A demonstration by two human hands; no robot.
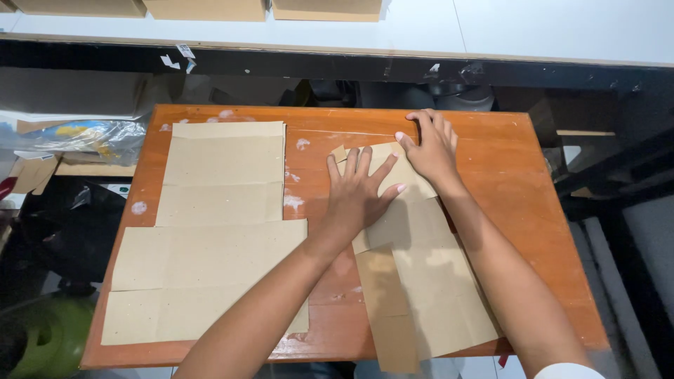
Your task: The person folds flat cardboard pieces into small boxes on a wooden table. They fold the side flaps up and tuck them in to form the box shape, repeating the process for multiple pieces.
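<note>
A folded brown paper sheet (421, 281) lies on an orange table (533, 210); the left hand (354, 200) and right hand (432, 147) press flat on the sheet's far end, fingers spread, gripping nothing.

One head cam only, worn on me, looking steeply down at my orange table (533, 210) from close above. It faces forward toward the white shelf edge (491, 31) at frame top. My forearms enter from the bottom edge. No second view to overlap.
</note>
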